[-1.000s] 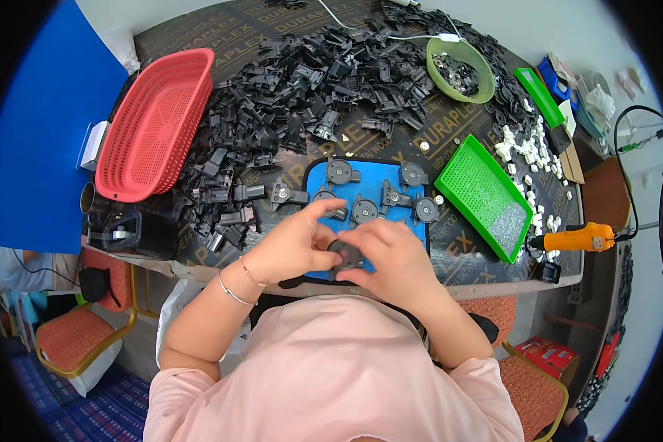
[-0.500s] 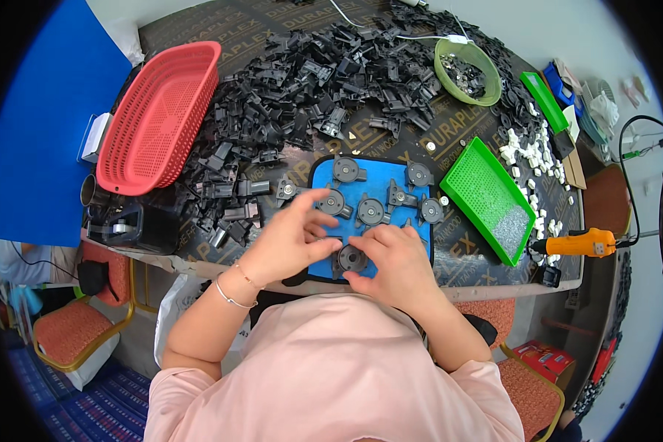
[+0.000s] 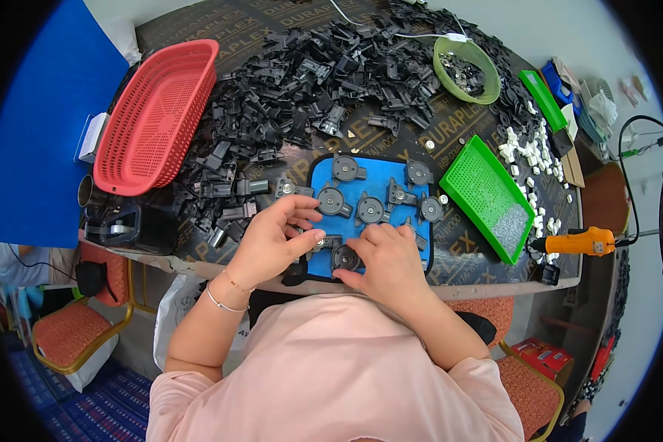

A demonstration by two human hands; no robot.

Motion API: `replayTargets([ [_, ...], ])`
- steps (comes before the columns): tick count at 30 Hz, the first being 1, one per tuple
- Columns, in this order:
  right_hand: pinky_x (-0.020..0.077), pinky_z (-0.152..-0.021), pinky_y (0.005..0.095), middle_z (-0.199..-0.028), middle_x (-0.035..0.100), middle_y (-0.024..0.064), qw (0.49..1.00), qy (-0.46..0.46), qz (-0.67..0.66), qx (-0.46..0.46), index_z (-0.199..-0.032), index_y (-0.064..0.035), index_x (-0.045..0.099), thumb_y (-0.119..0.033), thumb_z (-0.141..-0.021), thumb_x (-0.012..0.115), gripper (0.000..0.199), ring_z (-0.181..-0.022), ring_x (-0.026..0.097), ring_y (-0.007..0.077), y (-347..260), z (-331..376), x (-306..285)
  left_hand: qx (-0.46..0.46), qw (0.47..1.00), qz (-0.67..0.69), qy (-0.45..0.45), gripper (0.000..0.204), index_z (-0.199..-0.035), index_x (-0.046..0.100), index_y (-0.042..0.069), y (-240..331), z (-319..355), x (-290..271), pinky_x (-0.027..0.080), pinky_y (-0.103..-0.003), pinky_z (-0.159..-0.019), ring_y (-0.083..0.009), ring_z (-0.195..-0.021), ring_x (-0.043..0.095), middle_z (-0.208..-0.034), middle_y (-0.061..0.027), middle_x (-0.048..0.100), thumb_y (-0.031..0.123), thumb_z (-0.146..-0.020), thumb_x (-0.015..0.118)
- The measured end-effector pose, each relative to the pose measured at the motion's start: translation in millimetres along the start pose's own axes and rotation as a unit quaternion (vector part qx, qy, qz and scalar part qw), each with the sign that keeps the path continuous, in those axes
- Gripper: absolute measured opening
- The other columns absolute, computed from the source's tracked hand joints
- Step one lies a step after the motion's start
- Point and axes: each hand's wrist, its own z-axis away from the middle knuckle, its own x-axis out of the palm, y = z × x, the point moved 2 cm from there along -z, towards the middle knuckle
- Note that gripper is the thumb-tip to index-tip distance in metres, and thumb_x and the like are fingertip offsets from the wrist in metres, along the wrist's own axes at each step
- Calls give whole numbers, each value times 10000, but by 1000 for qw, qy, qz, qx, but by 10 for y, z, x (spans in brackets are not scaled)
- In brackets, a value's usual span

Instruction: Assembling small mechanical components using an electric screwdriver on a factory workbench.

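Nearest the body, both hands work at the near edge of the blue mat [image 3: 368,173]. The right hand [image 3: 387,258] is curled over a round black part [image 3: 345,258], fingers pinching its rim and pressing it down onto the mat; half a second ago this hand sat a little further left, so it has settled squarely over the part. The left hand [image 3: 272,239] is closed in a light pinch on a small silvery piece [image 3: 320,237] held just beside that part, its fingers having drawn back from the gray round parts [image 3: 372,210] that it was reaching toward a second ago. My reading is that one reach has ended and the small piece is now being brought to the black part for fitting.

Beyond the hands, those gray round parts lie spread over the mat, apart from one another. To the right lies a green tray [image 3: 486,195], with an orange power tool [image 3: 578,241] near the surface's edge. To the left stands a red basket [image 3: 155,114]. Farther back, a big heap of black plastic parts [image 3: 302,66] covers the surface [image 3: 449,254], with a green bowl [image 3: 462,70] beyond it.
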Motion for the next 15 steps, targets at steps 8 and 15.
replayTargets([
  [8, 362, -734, 379, -806, 559, 38, 1000, -23, 6, 15, -886, -83, 702, -406, -602, 795, 441, -831, 551, 214, -26, -5, -21, 12, 1000, -5, 5, 375, -1172, 521, 18, 10, 8, 7, 460, -250, -795, -122, -937, 577, -1061, -84, 622, 33, -821, 653],
  [15, 367, -758, 368, -882, 566, 42, 999, -31, -16, 3, -984, -86, 678, -374, -581, 809, 512, -891, 557, 217, -22, 15, -44, 16, 1000, 10, 15, 350, -1159, 529, 19, -19, 20, -9, 467, -244, -808, -120, -947, 583, -1048, -84, 626, 6, -826, 639],
])
